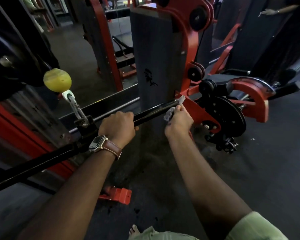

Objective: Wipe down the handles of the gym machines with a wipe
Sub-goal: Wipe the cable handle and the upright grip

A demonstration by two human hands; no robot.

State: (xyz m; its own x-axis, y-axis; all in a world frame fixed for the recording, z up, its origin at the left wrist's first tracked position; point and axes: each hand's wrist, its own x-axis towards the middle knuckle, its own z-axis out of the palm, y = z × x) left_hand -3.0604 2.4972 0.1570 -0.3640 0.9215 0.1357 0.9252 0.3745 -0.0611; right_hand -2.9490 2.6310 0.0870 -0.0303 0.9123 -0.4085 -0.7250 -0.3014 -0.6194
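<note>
Both forearms were bare. Left wrist carried a wristwatch point(97, 142): rectangular silver case, dark face, brown leather strap point(113, 148) with pale stitching. A light green short sleeve point(256, 226) covered the right upper arm; matching light green garment point(156, 235) at bottom edge. One bare foot point(134, 230) was visible.

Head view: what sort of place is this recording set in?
Most likely a gym: a long black cable-machine bar hangs from a clip under a yellow ball stopper, with red steel machine frames and black pulley wheels around.
</note>
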